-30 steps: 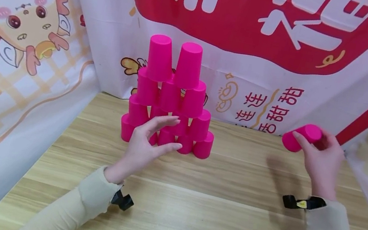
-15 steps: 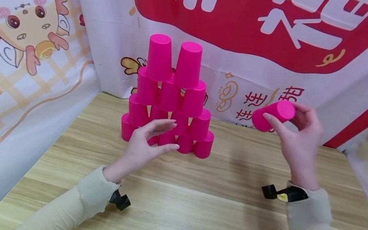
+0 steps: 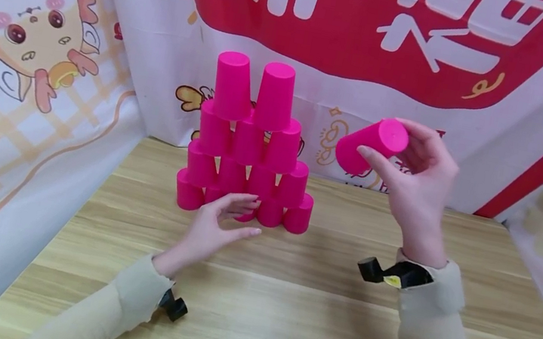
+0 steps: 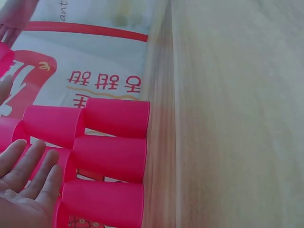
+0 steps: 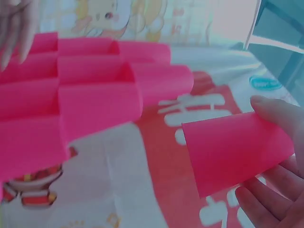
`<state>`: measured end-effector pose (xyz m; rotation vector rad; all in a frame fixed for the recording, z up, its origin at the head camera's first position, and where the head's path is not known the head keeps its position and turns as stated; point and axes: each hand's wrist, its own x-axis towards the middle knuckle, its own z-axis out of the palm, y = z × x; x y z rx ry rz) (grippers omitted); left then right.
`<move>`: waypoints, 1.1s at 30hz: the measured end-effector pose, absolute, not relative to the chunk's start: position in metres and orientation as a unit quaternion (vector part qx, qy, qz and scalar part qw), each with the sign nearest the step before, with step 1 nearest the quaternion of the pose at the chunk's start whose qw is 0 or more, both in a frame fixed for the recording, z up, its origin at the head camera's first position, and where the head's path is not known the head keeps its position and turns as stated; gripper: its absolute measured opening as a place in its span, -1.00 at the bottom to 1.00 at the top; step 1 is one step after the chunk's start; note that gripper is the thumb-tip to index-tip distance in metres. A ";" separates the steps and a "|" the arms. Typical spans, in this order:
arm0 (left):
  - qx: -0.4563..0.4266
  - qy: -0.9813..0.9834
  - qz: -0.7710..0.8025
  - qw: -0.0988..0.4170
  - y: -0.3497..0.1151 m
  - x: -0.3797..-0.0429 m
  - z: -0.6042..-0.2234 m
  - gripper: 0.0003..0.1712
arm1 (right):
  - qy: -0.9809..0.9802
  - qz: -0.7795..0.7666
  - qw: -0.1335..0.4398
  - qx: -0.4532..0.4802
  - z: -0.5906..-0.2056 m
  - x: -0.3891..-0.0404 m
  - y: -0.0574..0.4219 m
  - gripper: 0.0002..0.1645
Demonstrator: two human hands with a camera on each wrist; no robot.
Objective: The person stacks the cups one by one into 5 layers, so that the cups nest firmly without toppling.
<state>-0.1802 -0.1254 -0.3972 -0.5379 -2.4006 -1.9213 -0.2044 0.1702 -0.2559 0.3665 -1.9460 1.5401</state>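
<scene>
A pink cup (image 3: 370,147) is held in the air, tilted, between the thumb and fingers of my right hand (image 3: 418,183). To its left rises a pyramid of upside-down pink cups (image 3: 275,97) in stacked rows, with two cups side by side on the topmost row. My left hand (image 3: 213,223) hovers in front of the lower rows with fingers spread from the thumb, holding nothing, and it covers part of the bottom cups. In the right wrist view the held cup (image 5: 237,152) has its wide end toward the pyramid, apart from it.
The pyramid stands near the back of a wooden table (image 3: 279,310). Behind it hangs a white and red printed cloth (image 3: 359,45). Another printed cloth (image 3: 121,64) borders the left side. Each wrist bears a small black camera (image 3: 395,273).
My right hand has carried the cup leftward and up toward the pyramid's upper rows. My left hand has sunk slightly. The stacked cups stay as they were.
</scene>
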 end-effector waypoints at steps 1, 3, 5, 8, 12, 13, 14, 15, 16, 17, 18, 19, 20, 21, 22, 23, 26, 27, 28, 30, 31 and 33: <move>-0.173 -0.769 -0.615 0.008 -0.126 -0.180 -0.398 -0.33 | -0.730 0.590 0.312 0.150 -0.251 -0.202 0.166 -0.39; -0.173 -0.771 -0.613 0.004 -0.128 -0.180 -0.402 -0.34 | -0.718 0.598 0.312 0.172 -0.242 -0.199 0.156 -0.40; -0.174 -0.773 -0.611 -0.002 -0.131 -0.183 -0.409 -0.33 | -0.707 0.606 0.310 0.192 -0.231 -0.197 0.148 -0.40; -0.172 -0.779 -0.603 -0.016 -0.135 -0.189 -0.423 -0.31 | -0.703 0.602 0.312 0.216 -0.217 -0.196 0.137 -0.41; -0.170 -0.787 -0.592 -0.035 -0.142 -0.192 -0.435 -0.28 | -0.695 0.610 0.306 0.228 -0.199 -0.199 0.124 -0.43; -0.170 -0.789 -0.588 -0.039 -0.143 -0.193 -0.436 -0.28 | -0.690 0.616 0.301 0.229 -0.195 -0.200 0.120 -0.44; -0.171 -0.791 -0.586 -0.044 -0.145 -0.193 -0.437 -0.28 | -0.684 0.625 0.295 0.233 -0.191 -0.202 0.117 -0.45; -0.172 -0.792 -0.584 -0.048 -0.147 -0.193 -0.438 -0.28 | -0.676 0.636 0.287 0.235 -0.186 -0.205 0.114 -0.47; -0.172 -0.793 -0.583 -0.052 -0.149 -0.193 -0.439 -0.29 | -0.668 0.646 0.281 0.239 -0.182 -0.207 0.110 -0.48; -0.173 -0.793 -0.582 -0.053 -0.151 -0.194 -0.440 -0.30 | -0.661 0.656 0.274 0.240 -0.178 -0.210 0.107 -0.48; -0.173 -0.794 -0.580 -0.054 -0.153 -0.194 -0.441 -0.31 | -0.657 0.662 0.269 0.240 -0.174 -0.213 0.104 -0.48; -0.174 -0.794 -0.580 -0.054 -0.155 -0.195 -0.442 -0.31 | -0.653 0.669 0.262 0.240 -0.170 -0.216 0.101 -0.47; -0.175 -0.794 -0.579 -0.054 -0.157 -0.195 -0.442 -0.31 | -0.649 0.676 0.257 0.239 -0.167 -0.219 0.098 -0.47; -0.177 -0.794 -0.579 -0.053 -0.159 -0.196 -0.443 -0.32 | -0.646 0.681 0.252 0.236 -0.163 -0.223 0.095 -0.45; -0.179 -0.794 -0.578 -0.053 -0.161 -0.196 -0.444 -0.32 | -0.644 0.685 0.248 0.233 -0.160 -0.226 0.092 -0.44; -0.180 -0.797 -0.575 -0.053 -0.163 -0.197 -0.445 -0.32 | -0.642 0.689 0.244 0.232 -0.157 -0.229 0.089 -0.43; -0.183 -0.805 -0.561 -0.060 -0.169 -0.199 -0.447 -0.30 | -0.641 0.692 0.239 0.230 -0.151 -0.240 0.080 -0.40; -0.183 -0.808 -0.556 -0.065 -0.171 -0.200 -0.448 -0.30 | -0.643 0.691 0.238 0.230 -0.150 -0.243 0.076 -0.40; -0.183 -0.812 -0.549 -0.071 -0.173 -0.201 -0.448 -0.30 | -0.644 0.691 0.234 0.229 -0.149 -0.247 0.073 -0.39; -0.183 -0.818 -0.539 -0.084 -0.176 -0.202 -0.449 -0.30 | -0.651 0.689 0.225 0.227 -0.148 -0.254 0.066 -0.37; -0.182 -0.819 -0.536 -0.091 -0.177 -0.203 -0.449 -0.29 | -0.654 0.689 0.217 0.224 -0.147 -0.257 0.062 -0.37; -0.185 -0.820 -0.533 -0.100 -0.179 -0.203 -0.449 -0.29 | -0.661 0.690 0.200 0.217 -0.147 -0.262 0.056 -0.35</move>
